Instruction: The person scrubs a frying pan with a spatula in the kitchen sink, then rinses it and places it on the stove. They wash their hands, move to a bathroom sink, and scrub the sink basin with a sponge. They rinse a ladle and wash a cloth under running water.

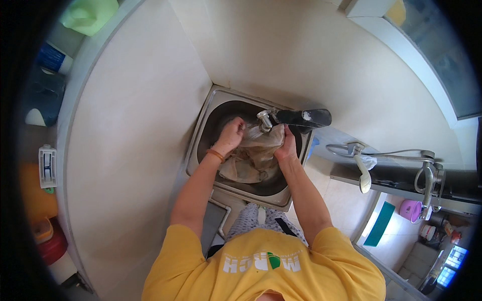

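A stainless steel sink (196,150) stands in the corner before me, with a wet, light-coloured cloth (263,146) inside. My right hand (287,145) grips the cloth's upper right edge, just below the black-handled faucet (301,117). Beneath the metal spout, the cloth's upper part lies spread out, and its lower folds rest in the basin. At the cloth's upper left is my left hand (231,134), fingers curled; whether it pinches the fabric is unclear. An orange-brown band circles the left wrist.
Tiled walls meet behind the sink. A hand shower (364,180) and a wall mixer tap (429,177) are at the right, with a purple bucket (410,210) beyond. Along the far left, a shelf edge (71,150) bears several bottles, including a pale green jug (90,15).
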A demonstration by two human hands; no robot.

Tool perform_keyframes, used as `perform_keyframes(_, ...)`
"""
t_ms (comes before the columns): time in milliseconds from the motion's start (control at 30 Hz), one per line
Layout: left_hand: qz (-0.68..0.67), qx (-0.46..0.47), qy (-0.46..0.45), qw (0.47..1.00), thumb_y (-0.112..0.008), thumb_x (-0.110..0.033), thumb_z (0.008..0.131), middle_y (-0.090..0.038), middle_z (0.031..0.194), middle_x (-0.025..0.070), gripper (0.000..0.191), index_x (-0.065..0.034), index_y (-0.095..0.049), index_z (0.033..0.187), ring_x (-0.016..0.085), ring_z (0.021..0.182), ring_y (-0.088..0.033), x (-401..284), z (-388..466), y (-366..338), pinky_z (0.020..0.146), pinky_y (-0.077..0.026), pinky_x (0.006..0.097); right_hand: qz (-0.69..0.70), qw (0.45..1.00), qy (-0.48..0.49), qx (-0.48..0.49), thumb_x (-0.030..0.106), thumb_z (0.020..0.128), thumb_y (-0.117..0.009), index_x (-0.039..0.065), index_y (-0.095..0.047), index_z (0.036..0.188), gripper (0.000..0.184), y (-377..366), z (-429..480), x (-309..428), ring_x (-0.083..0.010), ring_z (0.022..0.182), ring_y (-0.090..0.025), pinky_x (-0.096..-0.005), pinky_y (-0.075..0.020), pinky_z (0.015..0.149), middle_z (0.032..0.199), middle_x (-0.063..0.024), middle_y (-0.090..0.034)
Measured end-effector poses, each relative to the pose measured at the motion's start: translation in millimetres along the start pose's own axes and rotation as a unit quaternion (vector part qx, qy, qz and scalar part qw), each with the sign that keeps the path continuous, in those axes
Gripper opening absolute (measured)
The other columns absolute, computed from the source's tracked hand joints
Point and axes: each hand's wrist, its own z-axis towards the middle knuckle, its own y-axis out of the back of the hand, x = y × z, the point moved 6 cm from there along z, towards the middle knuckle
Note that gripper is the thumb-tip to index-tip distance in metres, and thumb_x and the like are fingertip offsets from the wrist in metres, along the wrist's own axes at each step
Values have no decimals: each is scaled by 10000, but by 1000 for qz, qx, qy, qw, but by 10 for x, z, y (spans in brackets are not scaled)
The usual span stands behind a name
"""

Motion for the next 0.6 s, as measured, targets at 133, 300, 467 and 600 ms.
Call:
perform_keyframes(133,-82,68,-29,994,-559,-88,795,-633,961,146,274,-20,-537,1059,286,922,-601,-50,-12,-558,800,-467,355,-14,1000,-5,10,276,943,-469,53,-564,1076,276,-165,-30,-90,-257,1019,-558,-402,-449,914,1074,-94,-590)
perform_keyframes(300,-495,55,259,828,-550,-356,892,-619,1058,12,379,-108,-546,1178,133,1001,-574,279,-21,-677,799,-464,321,-303,949,78,32,231,960,-447,51,-520,1156,276,-473,-74,-71,-225,1041,-545,-355,-437,912,1113,-90,-569)
perform_keyframes(467,-527,158,257,794,-591,-301,878,-608,1011,-10,311,-95,-550,1106,112,905,-580,113,-162,-331,720,-477,276,-662,702,263,11,132,899,-498,42,-546,1126,249,-545,-5,10,-177,1003,-548,-276,-417,880,1070,-78,-588)
perform_keyframes(600,-353,118,200,906,-655,-133,818,-595,826,-7,130,-49,-598,900,87,756,-550,15,-26,121,659,-446,237,-655,725,206,48,296,897,-576,20,-523,1136,369,-370,204,-138,-171,969,-534,-305,-430,842,1079,-101,-563)
